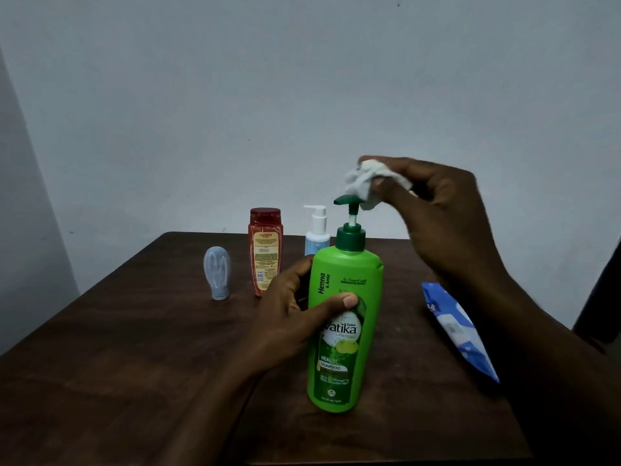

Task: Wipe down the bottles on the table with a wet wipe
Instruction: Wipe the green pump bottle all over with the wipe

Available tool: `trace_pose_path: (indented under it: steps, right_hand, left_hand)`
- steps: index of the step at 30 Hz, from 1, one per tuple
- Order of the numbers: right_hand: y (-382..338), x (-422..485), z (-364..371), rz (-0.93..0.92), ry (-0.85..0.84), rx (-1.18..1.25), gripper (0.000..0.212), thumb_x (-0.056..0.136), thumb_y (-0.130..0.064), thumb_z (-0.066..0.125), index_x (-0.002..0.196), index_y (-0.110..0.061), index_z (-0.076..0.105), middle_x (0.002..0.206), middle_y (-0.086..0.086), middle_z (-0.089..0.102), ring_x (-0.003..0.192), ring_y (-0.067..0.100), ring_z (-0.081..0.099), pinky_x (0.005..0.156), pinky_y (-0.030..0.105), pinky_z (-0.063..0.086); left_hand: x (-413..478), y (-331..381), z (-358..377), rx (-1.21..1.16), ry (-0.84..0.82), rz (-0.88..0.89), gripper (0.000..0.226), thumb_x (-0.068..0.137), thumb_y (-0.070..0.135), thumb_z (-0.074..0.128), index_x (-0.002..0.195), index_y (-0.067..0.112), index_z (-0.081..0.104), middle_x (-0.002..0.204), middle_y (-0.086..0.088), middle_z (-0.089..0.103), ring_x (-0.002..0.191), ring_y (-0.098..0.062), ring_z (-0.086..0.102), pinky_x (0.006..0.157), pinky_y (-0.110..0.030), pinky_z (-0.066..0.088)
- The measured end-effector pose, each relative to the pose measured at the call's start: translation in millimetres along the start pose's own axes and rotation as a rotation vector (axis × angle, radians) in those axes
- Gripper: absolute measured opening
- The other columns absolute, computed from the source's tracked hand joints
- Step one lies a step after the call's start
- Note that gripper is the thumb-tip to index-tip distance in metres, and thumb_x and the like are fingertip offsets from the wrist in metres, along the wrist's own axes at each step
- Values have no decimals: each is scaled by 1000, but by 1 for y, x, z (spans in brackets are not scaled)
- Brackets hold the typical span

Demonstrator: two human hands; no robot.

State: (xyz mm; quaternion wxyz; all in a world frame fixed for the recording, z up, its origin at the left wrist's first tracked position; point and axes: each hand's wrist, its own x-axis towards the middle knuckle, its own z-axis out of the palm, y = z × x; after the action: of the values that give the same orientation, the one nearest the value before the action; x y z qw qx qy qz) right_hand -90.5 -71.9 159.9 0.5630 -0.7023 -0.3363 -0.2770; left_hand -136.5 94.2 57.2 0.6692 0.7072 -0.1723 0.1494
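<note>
Hands hold wipe, upright bottle, nozzle pointing left

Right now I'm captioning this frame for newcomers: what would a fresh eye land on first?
The tall bright green plastic pump bottle dominates the centre, gripped round its body by the left hand. By its pump head the right hand pinches a crumpled white wet wipe. Behind, a red plastic bottle stands at the far side of the dark wooden table.
</note>
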Motion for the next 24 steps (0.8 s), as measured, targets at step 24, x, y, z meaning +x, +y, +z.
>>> trace_pose_path:
  steps: [24]
  right_hand:
    - [42,-22,15,383,-149,735,32,82,-11,62,111,0,69,105,12,75,96,19,70,85,28,58]
  left_hand:
    - [-3,-1,-2,27,11,26,41,80,16,77,119,14,63,105,-5,77,97,-20,74,82,-32,60]
